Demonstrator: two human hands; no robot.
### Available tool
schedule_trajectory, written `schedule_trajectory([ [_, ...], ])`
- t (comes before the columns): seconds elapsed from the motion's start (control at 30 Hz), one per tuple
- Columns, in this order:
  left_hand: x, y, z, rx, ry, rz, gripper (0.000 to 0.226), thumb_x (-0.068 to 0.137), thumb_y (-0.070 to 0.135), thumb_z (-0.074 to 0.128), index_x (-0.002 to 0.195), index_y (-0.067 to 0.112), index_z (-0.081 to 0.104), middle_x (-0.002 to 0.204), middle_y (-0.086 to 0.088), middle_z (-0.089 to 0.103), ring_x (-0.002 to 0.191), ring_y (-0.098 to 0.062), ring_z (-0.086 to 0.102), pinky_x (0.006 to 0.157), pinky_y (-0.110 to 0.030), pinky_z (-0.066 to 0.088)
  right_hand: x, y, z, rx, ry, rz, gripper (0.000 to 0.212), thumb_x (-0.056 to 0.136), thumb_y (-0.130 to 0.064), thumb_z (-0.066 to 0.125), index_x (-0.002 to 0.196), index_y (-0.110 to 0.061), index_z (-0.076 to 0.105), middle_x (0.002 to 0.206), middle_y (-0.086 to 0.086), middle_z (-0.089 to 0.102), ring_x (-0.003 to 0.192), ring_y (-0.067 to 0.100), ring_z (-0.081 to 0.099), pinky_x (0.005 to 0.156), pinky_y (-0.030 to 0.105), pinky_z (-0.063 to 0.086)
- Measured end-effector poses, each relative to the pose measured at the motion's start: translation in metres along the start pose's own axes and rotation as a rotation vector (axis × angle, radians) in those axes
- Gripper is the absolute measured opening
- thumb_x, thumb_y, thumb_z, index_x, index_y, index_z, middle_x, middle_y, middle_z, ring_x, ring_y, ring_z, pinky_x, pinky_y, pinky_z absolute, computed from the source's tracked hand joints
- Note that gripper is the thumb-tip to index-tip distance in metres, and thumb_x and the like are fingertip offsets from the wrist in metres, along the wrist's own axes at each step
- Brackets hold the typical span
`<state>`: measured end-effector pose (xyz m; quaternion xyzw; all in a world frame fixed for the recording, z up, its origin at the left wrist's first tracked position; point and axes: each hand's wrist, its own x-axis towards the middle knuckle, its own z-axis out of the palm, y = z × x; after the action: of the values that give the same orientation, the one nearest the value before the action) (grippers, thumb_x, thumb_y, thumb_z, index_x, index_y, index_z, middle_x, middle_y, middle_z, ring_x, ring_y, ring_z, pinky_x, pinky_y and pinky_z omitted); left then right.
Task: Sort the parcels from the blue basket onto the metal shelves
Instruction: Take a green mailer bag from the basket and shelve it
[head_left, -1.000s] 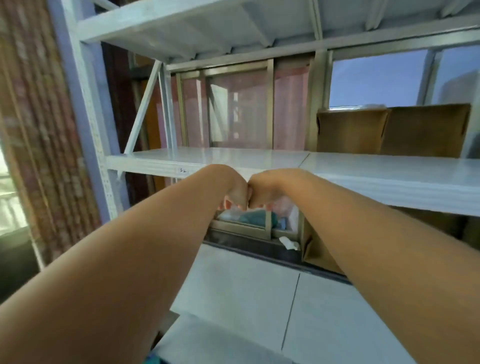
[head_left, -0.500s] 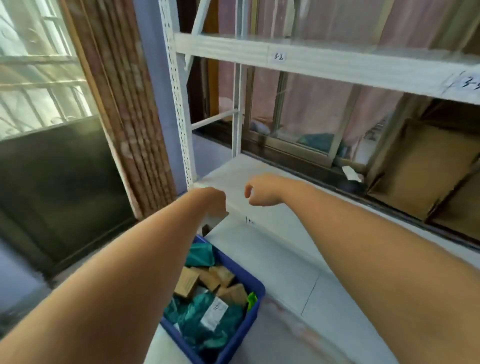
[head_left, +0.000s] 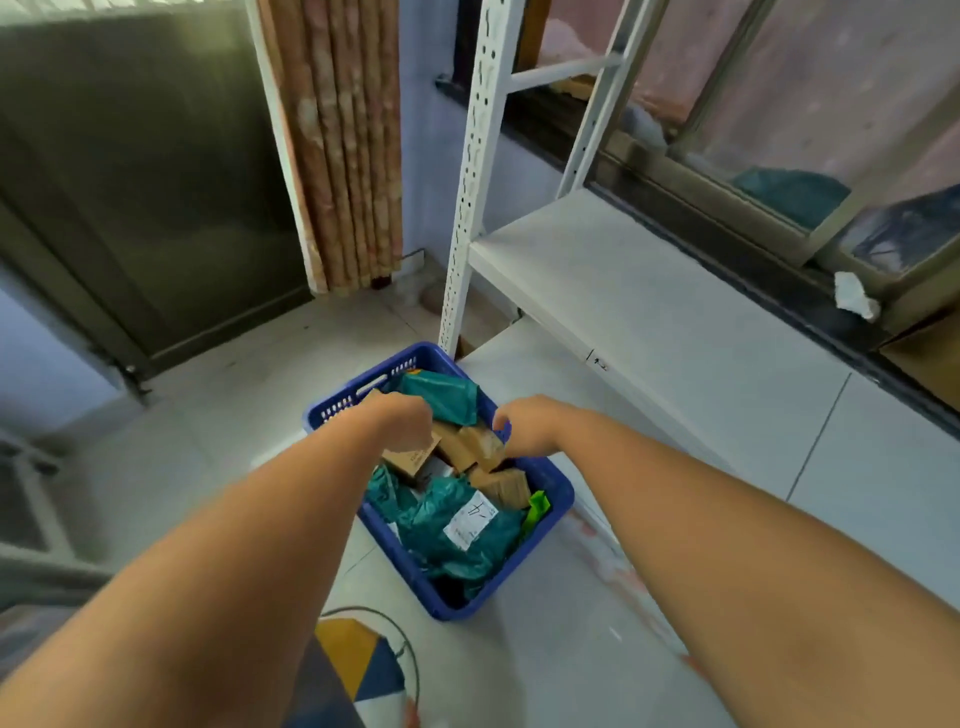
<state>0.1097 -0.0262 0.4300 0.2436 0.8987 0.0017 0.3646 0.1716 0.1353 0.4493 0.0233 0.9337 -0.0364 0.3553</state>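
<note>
View has dropped from the shelf level to the floor: a second ago both fists were held together in front of a white shelf board, and half a second ago they had parted above the basket. Now both arms reach down into the blue basket (head_left: 550, 499), which sits on the tiled floor just beside the white perforated upright (head_left: 467, 182) of the metal shelving.

Left hand (head_left: 402, 421): fingers curled downward over a small brown cardboard box (head_left: 410, 457) near the basket's far-left side. It appears to touch the box's top edge, but the fingertips are hidden behind the knuckles, so I cannot tell if it has closed on it.

Right hand (head_left: 522, 423): loosely curled, fingers part open, at the basket's right rim and just beside a second cardboard box (head_left: 480, 444). Nothing held as far as can be seen.

Contents: several teal poly mailers, one with a white label (head_left: 470, 519) facing up, another teal mailer (head_left: 441, 397) at the far end, a few brown boxes, a bright green scrap (head_left: 537, 506) at the right wall.

Lowest shelf board (head_left: 623, 291) is bare at this end (so is the section nearer the camera).

Judgement: sorting is only starting. The shift downward means the pick phase has begun; a first parcel is likely about to be lifted.
</note>
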Motion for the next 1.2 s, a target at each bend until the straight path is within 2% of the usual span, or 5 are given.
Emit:
schedule_trajectory([
  [0.23,0.028,-0.025,0.050,-0.185,-0.034,-0.013,0.039,0.096,0.016,0.046,0.134,0.007,0.049,0.130,-0.015,0.054,0.110,-0.028,0.052,0.095,-0.036,0.042,0.070,-0.018,0.047,0.069,-0.091,-0.069,0.051,0.091,-0.021,0.055,0.140,-0.019,0.041,0.134,0.010,0.051,0.113,0.030,0.052,0.090,0.038,0.048],
  [0.4,0.070,-0.038,0.101,-0.305,-0.126,-0.047,0.040,0.096,0.019,0.047,0.135,0.014,0.049,0.134,-0.010,0.051,0.113,-0.028,0.051,0.089,-0.032,0.041,0.122,-0.014,0.093,0.129,-0.207,-0.112,0.056,0.093,-0.013,0.050,0.146,-0.023,0.033,0.133,0.012,0.049,0.079,0.023,0.055,0.060,0.032,0.045],
  [0.6,0.135,-0.040,0.163,-0.413,-0.145,-0.167,0.031,0.099,0.021,0.042,0.126,0.008,0.051,0.127,-0.014,0.052,0.112,-0.028,0.050,0.093,-0.034,0.039,0.190,0.012,0.148,0.063,-0.325,-0.172,0.054,0.094,-0.013,0.050,0.145,-0.021,0.034,0.133,0.012,0.051,0.087,0.025,0.058,0.071,0.037,0.050],
  [1.03,0.258,-0.009,0.294,-0.593,-0.218,-0.373,0.040,0.096,0.015,0.040,0.058,0.014,0.027,0.063,-0.006,0.034,0.061,-0.019,0.029,0.070,-0.029,0.025,0.305,0.079,0.272,0.131,-0.339,-0.085,0.059,0.093,-0.022,0.057,0.146,-0.020,0.030,0.136,0.014,0.042,0.118,0.037,0.046,0.090,0.046,0.047],
  [1.2,0.284,-0.006,0.325,-0.643,-0.188,-0.434,0.027,0.092,0.019,0.047,0.065,0.024,0.048,0.113,-0.015,0.055,0.114,-0.032,0.048,0.095,-0.033,0.033,0.323,0.082,0.303,0.200,-0.258,-0.013,0.058,0.091,-0.020,0.057,0.144,-0.020,0.032,0.145,0.013,0.029,0.124,0.035,0.040,0.097,0.045,0.044],
])
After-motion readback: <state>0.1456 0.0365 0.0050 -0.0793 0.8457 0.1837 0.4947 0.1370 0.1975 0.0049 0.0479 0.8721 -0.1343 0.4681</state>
